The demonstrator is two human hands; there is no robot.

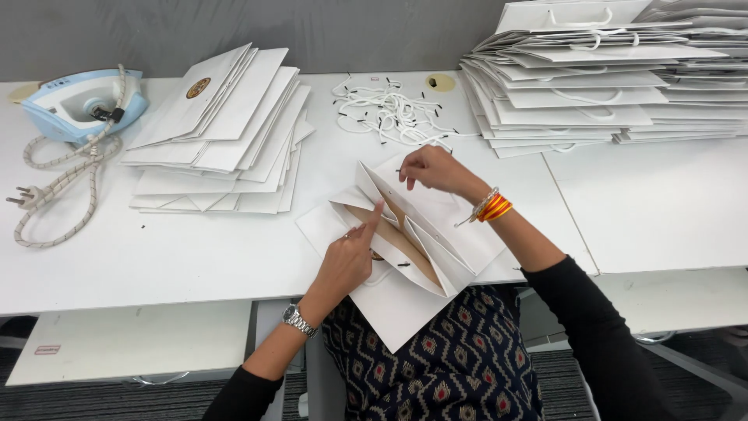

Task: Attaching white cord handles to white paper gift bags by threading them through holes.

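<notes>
A white paper bag (436, 226) lies half opened on the white table (195, 257), its brown inside showing. My left hand (347, 261) rests on the bag's near side, index finger pointing up along the opening's edge. My right hand (428, 168) pinches at the bag's far top edge, where a black cord tip shows. A second flat white bag (389, 304) lies under it and hangs over the table's front edge.
A fanned stack of flat white bags (226, 132) lies left of centre. A tall pile of finished bags with handles (615, 70) fills the back right. Loose white cords (386, 113) lie at the back middle. A blue iron (82, 101) with its coiled cable (58, 187) sits at far left.
</notes>
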